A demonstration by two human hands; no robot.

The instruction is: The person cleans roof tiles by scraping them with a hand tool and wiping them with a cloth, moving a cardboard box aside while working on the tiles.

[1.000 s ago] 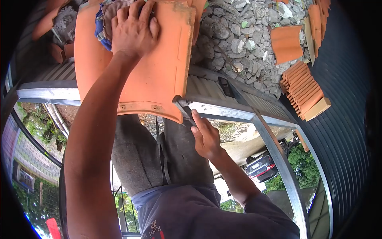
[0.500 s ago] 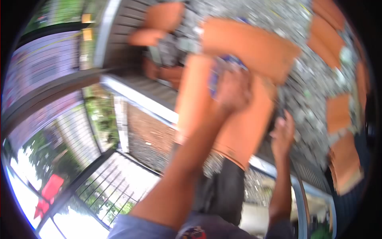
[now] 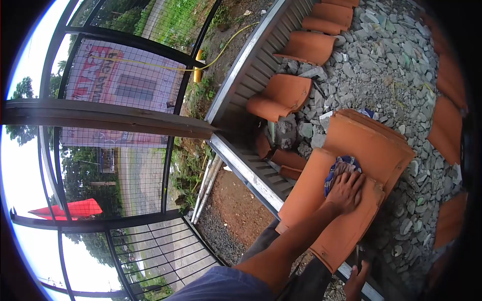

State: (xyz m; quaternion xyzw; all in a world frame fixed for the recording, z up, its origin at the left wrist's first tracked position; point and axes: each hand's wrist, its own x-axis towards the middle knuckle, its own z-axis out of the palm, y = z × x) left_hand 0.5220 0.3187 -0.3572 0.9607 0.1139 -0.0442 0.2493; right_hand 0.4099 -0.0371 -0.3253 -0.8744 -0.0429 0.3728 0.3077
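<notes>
My left hand (image 3: 345, 194) is closed on a bunched cloth (image 3: 332, 177), and both press on the curved orange tile (image 3: 346, 232). The tile lies on a slant in front of me, its low end sticking out over the metal rail (image 3: 253, 184). My right hand (image 3: 354, 287) is by that low end, wrapped round a dark tool (image 3: 358, 255); I can't see enough of it to say what kind. The tile's top end is up against the tile stack (image 3: 369, 146), and I can't tell if it sits on it. Grey broken stones (image 3: 371, 75) are all around the stack. If I push too hard on that hanging end, the tile could tip or crack. If the cloth slips, the tile could slide over the rail and drop to the dirt (image 3: 232, 206). A bump from the tool could chip its edge
</notes>
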